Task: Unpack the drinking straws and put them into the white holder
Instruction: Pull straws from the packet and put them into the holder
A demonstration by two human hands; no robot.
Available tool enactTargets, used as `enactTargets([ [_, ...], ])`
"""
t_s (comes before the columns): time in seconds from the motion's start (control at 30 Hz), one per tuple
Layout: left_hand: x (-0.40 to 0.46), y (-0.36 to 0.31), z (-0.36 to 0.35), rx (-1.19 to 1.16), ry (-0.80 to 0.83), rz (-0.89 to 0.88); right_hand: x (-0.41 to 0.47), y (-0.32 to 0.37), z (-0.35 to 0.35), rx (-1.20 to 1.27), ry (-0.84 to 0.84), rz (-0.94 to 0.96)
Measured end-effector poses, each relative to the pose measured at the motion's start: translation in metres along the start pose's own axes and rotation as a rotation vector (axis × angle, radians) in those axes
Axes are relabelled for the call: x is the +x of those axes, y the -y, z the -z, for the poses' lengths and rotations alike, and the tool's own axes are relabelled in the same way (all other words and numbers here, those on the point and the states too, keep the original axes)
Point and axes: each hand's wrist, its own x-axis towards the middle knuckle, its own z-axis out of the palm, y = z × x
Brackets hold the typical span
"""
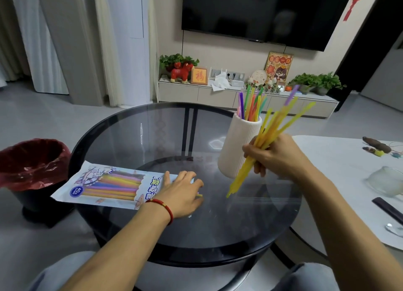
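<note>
While my right hand (278, 154) grips a loose bundle of yellow straws (265, 142), tilted with their tips up to the right and their lower ends hanging just above the glass counter (135, 138), I see one purple straw (291, 94) sticking out at the top of the bunch. My left hand (182, 192) lies palm down on the open end of the straw packet (109, 185), fingers relaxed and spread; a yellow straw end (199, 195) peeps out beside the fingertips. More coloured straws show through the packet's window. Just left of my right hand stands the white holder (238, 146), upright, ribbed, already carrying straws in several colours (250, 105). A bin with a red liner (32, 160) sits on the floor to the left of the counter.
</note>
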Motion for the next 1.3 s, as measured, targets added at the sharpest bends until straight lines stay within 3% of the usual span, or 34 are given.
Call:
enactTargets([
  [0.2,-0.001,0.002,0.001,-0.001,0.001,-0.009,-0.003,-0.023,-0.048,-0.12,0.087,0.029],
  [0.47,0.0,0.001,0.0,-0.026,-0.024,-0.024,-0.007,-0.028,-0.049,-0.111,0.145,0.038],
  [0.57,0.002,-0.002,0.001,-0.062,-0.085,-0.035,-0.009,-0.026,-0.041,0.004,0.001,0.036],
  [0.73,0.004,-0.004,0.005,-0.074,-0.248,-0.068,0.003,-0.009,-0.002,0.529,-0.397,0.07],
  [0.83,0.003,-0.005,0.007,-0.109,-0.324,-0.082,0.017,0.004,0.027,0.672,-0.551,0.071],
  [0.97,0.002,-0.006,0.009,-0.123,-0.365,-0.094,0.039,0.017,0.044,0.382,-0.616,0.067],
  [1.3,0.002,-0.005,0.01,-0.146,-0.344,-0.098,0.087,0.037,0.036,-0.109,-0.349,-0.048],
])
